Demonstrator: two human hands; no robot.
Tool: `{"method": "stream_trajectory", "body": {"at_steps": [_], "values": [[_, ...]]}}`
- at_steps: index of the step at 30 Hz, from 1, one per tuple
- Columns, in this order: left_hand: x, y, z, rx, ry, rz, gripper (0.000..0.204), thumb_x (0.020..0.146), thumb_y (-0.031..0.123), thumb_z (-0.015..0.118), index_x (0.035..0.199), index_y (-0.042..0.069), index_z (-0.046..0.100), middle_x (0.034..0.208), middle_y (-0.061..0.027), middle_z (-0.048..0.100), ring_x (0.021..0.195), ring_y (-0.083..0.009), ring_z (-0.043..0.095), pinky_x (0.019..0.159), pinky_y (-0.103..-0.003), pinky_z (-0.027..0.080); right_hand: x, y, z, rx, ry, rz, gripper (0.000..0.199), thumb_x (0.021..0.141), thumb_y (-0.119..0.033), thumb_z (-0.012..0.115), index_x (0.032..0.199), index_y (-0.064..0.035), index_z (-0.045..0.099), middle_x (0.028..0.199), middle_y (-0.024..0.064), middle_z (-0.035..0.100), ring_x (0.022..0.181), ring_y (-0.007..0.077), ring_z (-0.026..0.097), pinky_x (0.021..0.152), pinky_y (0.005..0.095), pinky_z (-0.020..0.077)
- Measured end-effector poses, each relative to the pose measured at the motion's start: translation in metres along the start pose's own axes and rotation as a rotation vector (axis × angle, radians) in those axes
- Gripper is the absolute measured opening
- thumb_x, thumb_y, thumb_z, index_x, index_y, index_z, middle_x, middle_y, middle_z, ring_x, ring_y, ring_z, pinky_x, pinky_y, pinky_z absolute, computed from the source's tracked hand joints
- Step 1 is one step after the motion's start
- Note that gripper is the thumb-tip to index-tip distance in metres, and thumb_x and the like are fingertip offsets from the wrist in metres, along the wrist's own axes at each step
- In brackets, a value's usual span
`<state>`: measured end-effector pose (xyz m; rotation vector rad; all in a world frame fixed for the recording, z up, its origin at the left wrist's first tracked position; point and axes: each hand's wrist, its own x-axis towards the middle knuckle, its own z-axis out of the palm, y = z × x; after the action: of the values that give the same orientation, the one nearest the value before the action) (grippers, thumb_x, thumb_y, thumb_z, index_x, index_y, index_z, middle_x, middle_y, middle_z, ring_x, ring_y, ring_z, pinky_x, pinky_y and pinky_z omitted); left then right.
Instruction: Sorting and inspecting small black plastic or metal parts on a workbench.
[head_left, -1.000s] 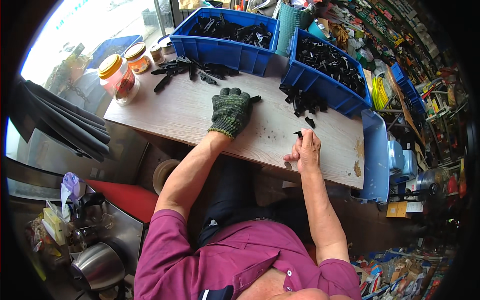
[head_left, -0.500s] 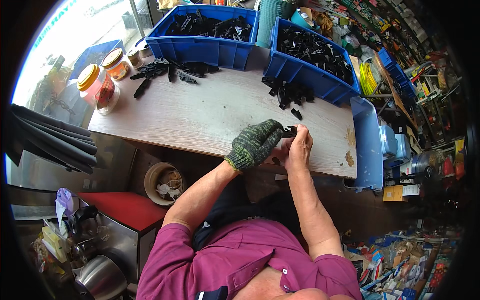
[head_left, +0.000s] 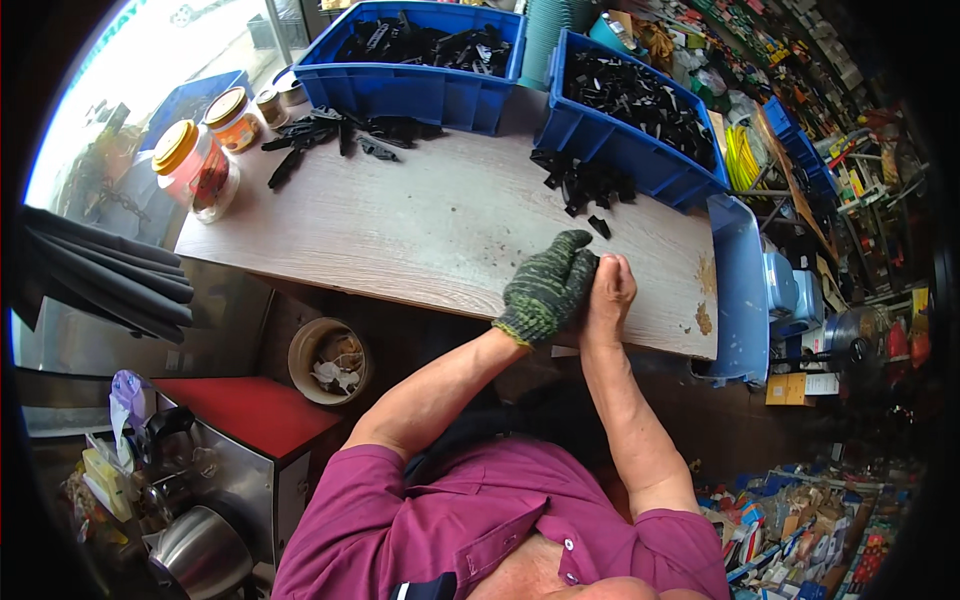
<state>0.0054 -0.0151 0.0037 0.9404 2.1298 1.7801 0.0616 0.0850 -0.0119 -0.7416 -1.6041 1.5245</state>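
My left hand (head_left: 550,288), in a dark green knitted glove, is pressed against my bare right hand (head_left: 608,295) over the table's near edge. Both hands are closed, fingers bent together. Between them they hide the small black plastic part that showed there half a second ago. Just beyond my fingers lies a single black plastic piece (head_left: 600,227). Behind it, a loose heap of black plastic pieces (head_left: 580,180) rests against the right blue crate (head_left: 625,140). Longer black plastic pieces (head_left: 330,130) lie at the table's far left, before the left blue crate (head_left: 405,95).
Jars with lids (head_left: 195,170) stand on the left end of the pale wooden table (head_left: 400,230). A blue plastic bin (head_left: 738,290) is at its right end. Below are a waste bucket (head_left: 300,365) and a red-topped cabinet (head_left: 235,415). Crowded shelves fill the right side.
Both hands have drawn together; the left has shifted right and turned, its fingers now against the right hand. The black part visible between them before is now covered.
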Motion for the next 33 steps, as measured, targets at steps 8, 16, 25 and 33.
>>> {"method": "stream_trajectory", "body": {"at_steps": [8, 16, 25, 33], "values": [[0.006, -0.017, -0.054, 0.294, 0.091, 0.312, 0.031, 0.097, 0.023, 0.058, 0.123, 0.009, 0.063, 0.11, -0.0163, 0.068, 0.099, -0.0369, 0.065, 0.088, -0.046, 0.051, -0.001, -0.023, -0.008, 0.202, -0.107, 0.395, 0.033, 0.096, -0.028, 0.055, 0.069, -0.0123, 0.044, 0.059, -0.0041, 0.035, 0.049, 0.0117, 0.037, 0.05, 0.035, 0.0435], [0.085, -0.089, -0.235, 1.261, 0.33, 0.277, 0.035, 0.084, 0.01, 0.056, 0.117, 0.015, 0.066, 0.125, -0.0144, 0.061, 0.116, -0.0398, 0.055, 0.092, -0.052, 0.048, 0.096, -0.043, -0.1, 0.162, 0.54, 0.312, 0.034, 0.09, -0.039, 0.066, 0.102, -0.0073, 0.06, 0.053, 0.0048, 0.036, 0.054, 0.021, 0.046, 0.065, 0.059, 0.0589], [0.088, -0.067, -0.219, 1.102, 0.096, 0.355, 0.02, 0.09, 0.015, 0.059, 0.109, 0.011, 0.064, 0.099, -0.0149, 0.067, 0.09, -0.0365, 0.064, 0.077, -0.049, 0.052, 0.081, -0.037, -0.074, -0.085, 0.035, 0.425, 0.032, 0.082, -0.025, 0.08, 0.102, -0.008, 0.063, 0.053, -0.0026, 0.042, 0.039, 0.0132, 0.045, 0.048, 0.0403, 0.0577], [0.06, -0.049, -0.144, 0.28, 0.139, 0.238, 0.035, 0.088, 0.012, 0.064, 0.123, 0.014, 0.062, 0.098, -0.0137, 0.069, 0.095, -0.0363, 0.067, 0.083, -0.046, 0.054, 0.081, -0.045, -0.019, -0.666, -0.206, 0.37, 0.039, 0.079, -0.027, 0.081, 0.107, -0.0059, 0.065, 0.069, 0.0029, 0.058, 0.04, 0.0097, 0.042, 0.036, 0.0295, 0.0437]]}}
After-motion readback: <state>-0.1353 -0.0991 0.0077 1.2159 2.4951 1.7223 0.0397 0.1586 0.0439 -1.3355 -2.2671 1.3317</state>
